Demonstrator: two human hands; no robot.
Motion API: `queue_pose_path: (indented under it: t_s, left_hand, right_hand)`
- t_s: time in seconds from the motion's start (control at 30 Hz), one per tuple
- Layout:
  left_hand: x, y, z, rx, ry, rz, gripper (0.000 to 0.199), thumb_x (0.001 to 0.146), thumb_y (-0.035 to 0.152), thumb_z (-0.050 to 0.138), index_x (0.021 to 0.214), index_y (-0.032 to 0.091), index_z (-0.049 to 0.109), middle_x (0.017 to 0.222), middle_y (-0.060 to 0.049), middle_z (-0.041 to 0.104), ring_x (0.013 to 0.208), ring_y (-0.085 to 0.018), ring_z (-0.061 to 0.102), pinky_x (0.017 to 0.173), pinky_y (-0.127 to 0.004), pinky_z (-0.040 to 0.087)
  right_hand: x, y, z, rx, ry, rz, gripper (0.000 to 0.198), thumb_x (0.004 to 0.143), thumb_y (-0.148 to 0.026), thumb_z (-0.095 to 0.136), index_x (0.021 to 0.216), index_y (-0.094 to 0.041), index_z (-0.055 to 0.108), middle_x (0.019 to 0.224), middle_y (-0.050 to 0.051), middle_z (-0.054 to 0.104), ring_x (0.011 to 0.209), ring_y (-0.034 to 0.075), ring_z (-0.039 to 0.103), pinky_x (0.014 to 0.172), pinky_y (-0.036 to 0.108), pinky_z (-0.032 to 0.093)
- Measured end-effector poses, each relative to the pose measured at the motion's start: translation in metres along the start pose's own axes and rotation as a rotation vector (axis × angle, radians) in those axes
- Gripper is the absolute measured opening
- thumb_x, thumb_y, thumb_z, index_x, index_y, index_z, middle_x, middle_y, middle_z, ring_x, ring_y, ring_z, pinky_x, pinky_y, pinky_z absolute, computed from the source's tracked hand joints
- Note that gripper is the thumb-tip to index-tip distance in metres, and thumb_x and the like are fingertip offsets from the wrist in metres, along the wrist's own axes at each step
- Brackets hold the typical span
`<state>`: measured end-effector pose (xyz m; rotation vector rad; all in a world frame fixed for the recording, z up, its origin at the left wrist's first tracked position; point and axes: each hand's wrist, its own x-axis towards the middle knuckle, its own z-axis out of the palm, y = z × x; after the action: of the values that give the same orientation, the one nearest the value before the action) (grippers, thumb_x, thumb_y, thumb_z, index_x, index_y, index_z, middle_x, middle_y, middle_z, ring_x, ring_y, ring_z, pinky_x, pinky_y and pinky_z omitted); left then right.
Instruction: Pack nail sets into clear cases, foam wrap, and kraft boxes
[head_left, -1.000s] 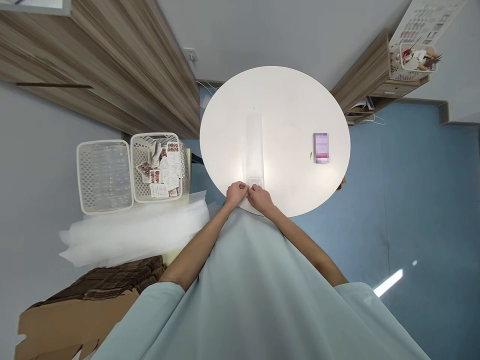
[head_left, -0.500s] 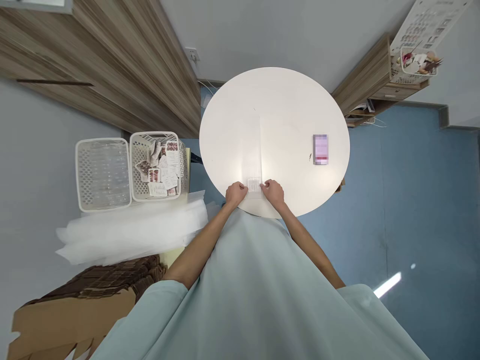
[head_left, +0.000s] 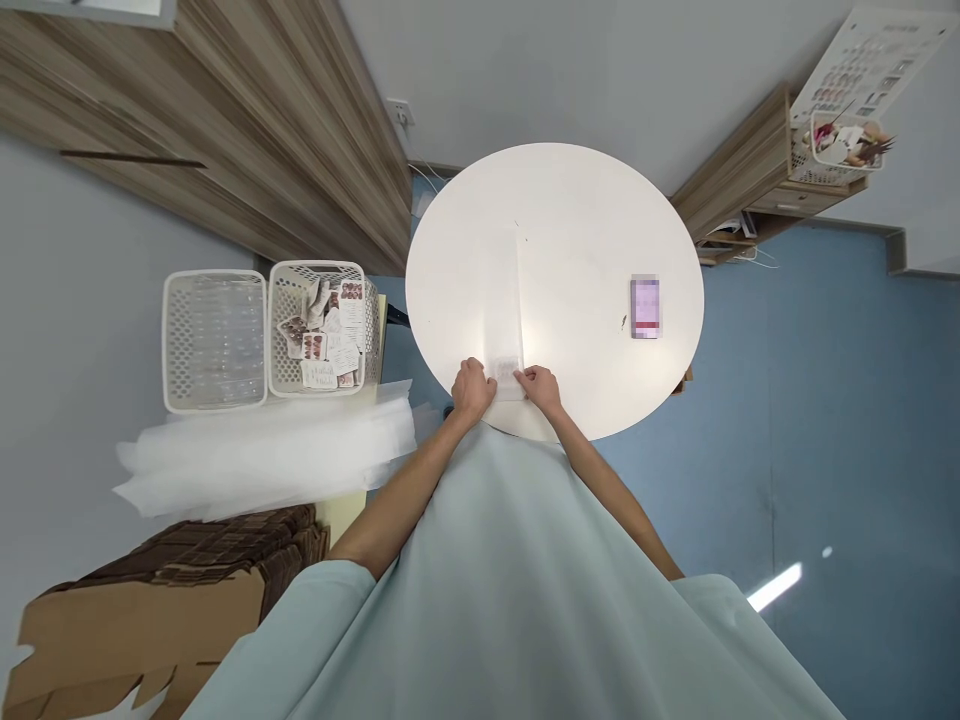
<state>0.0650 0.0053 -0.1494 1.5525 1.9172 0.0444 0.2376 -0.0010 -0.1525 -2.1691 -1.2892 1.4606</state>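
Small clear tray [head_left: 508,372] lies at the near edge of the round white tabletop [head_left: 585,220], under the near end of a long translucent strip [head_left: 504,300]. Strip's long axis runs straight away from the person. Left hand [head_left: 472,385] and right hand [head_left: 538,385] flank the tray, 1 per side, equally near, fingers curled onto its edges; the exact pinch cannot be made out.
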Motion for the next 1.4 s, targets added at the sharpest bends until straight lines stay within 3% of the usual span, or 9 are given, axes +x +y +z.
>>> queue_pose_path:
  t_s: [0.1, 0.2, 0.3, 0.47, 0.73, 0.87, 1.03, 1.27, 1.4]
  left_hand:
    - [-0.004, 0.000, 0.000, 0.033, 0.096, 0.328, 0.048, 0.092, 0.016, 0.057, 0.140, 0.014, 0.054, 0.145, -0.022, 0.057, 0.133, -0.035, 0.058, 0.103, -0.048, 0.054]
    - [-0.008, -0.004, 0.002, 0.085, 0.011, 0.655, 0.053, 0.096, 0.020, 0.055, 0.149, 0.017, 0.051, 0.163, -0.018, 0.048, 0.153, -0.035, 0.043, 0.122, -0.053, 0.040]
    - [-0.013, -0.010, 0.006, 0.141, -0.087, 0.756, 0.058, 0.100, 0.037, 0.057, 0.155, 0.017, 0.048, 0.167, -0.017, 0.045, 0.158, -0.037, 0.035, 0.127, -0.055, 0.032]
    - [-0.016, -0.015, 0.009, 0.205, -0.124, 0.782, 0.088, 0.089, 0.057, 0.072, 0.160, 0.013, 0.042, 0.168, -0.022, 0.042, 0.158, -0.041, 0.034, 0.130, -0.057, 0.026]
    - [-0.014, -0.018, 0.004, 0.223, -0.129, 0.791, 0.068, 0.081, 0.006, 0.058, 0.149, 0.017, 0.056, 0.153, -0.016, 0.059, 0.142, -0.033, 0.054, 0.123, -0.052, 0.037]
    - [-0.016, -0.022, 0.003, 0.151, -0.147, 0.754, 0.065, 0.082, 0.010, 0.061, 0.146, 0.020, 0.058, 0.152, -0.013, 0.061, 0.140, -0.032, 0.056, 0.121, -0.052, 0.041]
    - [-0.017, -0.025, 0.004, 0.046, -0.148, 0.697, 0.058, 0.084, 0.014, 0.062, 0.142, 0.022, 0.062, 0.150, -0.010, 0.064, 0.140, -0.031, 0.057, 0.121, -0.050, 0.042]
    - [-0.023, -0.025, 0.000, -0.150, -0.183, 0.523, 0.053, 0.083, 0.018, 0.064, 0.135, 0.027, 0.066, 0.143, -0.005, 0.068, 0.130, -0.029, 0.065, 0.115, -0.046, 0.050]
    - [-0.026, -0.026, -0.008, -0.237, -0.189, 0.355, 0.054, 0.090, 0.042, 0.069, 0.141, 0.026, 0.062, 0.145, -0.007, 0.065, 0.132, -0.030, 0.065, 0.111, -0.044, 0.053]
  right_hand:
    - [0.002, 0.004, 0.001, 0.009, -0.001, -0.002, 0.027, 0.099, -0.046, 0.066, 0.094, -0.020, 0.070, 0.091, 0.004, 0.079, 0.062, 0.016, 0.070, 0.068, 0.027, 0.050]
    - [0.004, 0.007, 0.003, 0.004, -0.001, -0.018, 0.028, 0.098, -0.047, 0.066, 0.089, -0.021, 0.069, 0.084, 0.003, 0.078, 0.067, 0.017, 0.071, 0.066, 0.026, 0.048]
    - [0.004, 0.010, 0.002, -0.007, -0.006, -0.039, 0.030, 0.098, -0.046, 0.064, 0.081, -0.021, 0.068, 0.078, 0.002, 0.075, 0.066, 0.017, 0.069, 0.065, 0.026, 0.048]
    - [0.003, 0.013, -0.003, 0.042, -0.043, -0.010, 0.035, 0.096, -0.051, 0.065, 0.077, -0.021, 0.068, 0.072, 0.001, 0.073, 0.058, 0.016, 0.066, 0.064, 0.026, 0.049]
    - [-0.008, 0.013, -0.014, 0.018, -0.076, 0.037, 0.028, 0.096, -0.048, 0.069, 0.099, -0.020, 0.070, 0.079, 0.002, 0.076, 0.062, 0.017, 0.069, 0.068, 0.028, 0.052]
    - [-0.021, 0.017, -0.025, -0.265, 0.028, -0.222, 0.025, 0.104, -0.028, 0.053, 0.122, -0.023, 0.068, 0.121, 0.007, 0.077, 0.086, 0.020, 0.073, 0.078, 0.032, 0.055]
    - [-0.033, 0.021, -0.032, -0.528, -0.124, -0.554, 0.057, 0.092, -0.008, 0.052, 0.146, -0.028, 0.056, 0.170, 0.006, 0.042, 0.094, 0.020, 0.071, 0.072, 0.032, 0.056]
    - [-0.032, 0.026, -0.029, -0.368, -0.182, -0.545, 0.048, 0.094, -0.016, 0.052, 0.139, -0.030, 0.061, 0.158, 0.002, 0.057, 0.086, 0.020, 0.069, 0.080, 0.036, 0.057]
    - [-0.024, 0.024, -0.031, -0.230, -0.187, -0.491, 0.041, 0.098, -0.025, 0.053, 0.137, -0.029, 0.062, 0.145, 0.002, 0.067, 0.085, 0.019, 0.067, 0.087, 0.035, 0.056]
